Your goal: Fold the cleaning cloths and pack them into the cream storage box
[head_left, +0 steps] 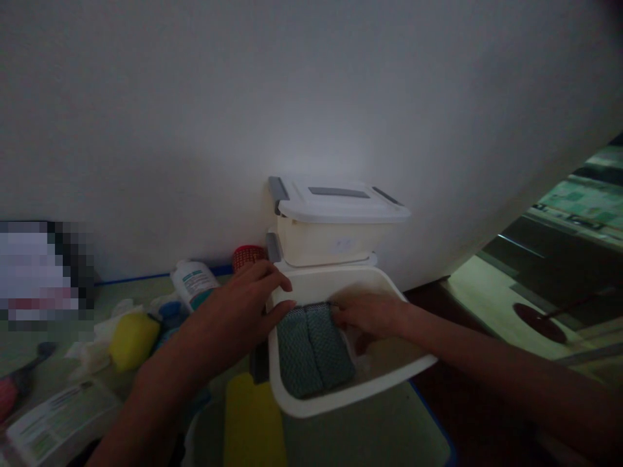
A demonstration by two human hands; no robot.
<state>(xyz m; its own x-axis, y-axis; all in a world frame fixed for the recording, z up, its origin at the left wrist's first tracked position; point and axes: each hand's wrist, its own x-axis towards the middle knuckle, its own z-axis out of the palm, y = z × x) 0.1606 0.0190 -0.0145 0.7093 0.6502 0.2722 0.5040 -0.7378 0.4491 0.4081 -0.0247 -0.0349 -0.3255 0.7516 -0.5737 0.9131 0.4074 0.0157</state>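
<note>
A white plastic bin stands open in front of me. Inside, on its left side, lie green folded cloths with a knit-like texture and a dark seam between two halves. My right hand reaches into the bin from the right; its fingers bend at the edge of the cloths, thumb held apart. Something pale and blurred lies under that thumb, and I cannot tell what it is. My left hand hovers at the left rim, fingers curved and thumb apart, holding nothing.
Behind the bin, a lidded storage box stands against the wall. To the left are a white bottle, a red woven basket, a yellow object and a clear labelled pack. A yellow flat piece lies below the bin.
</note>
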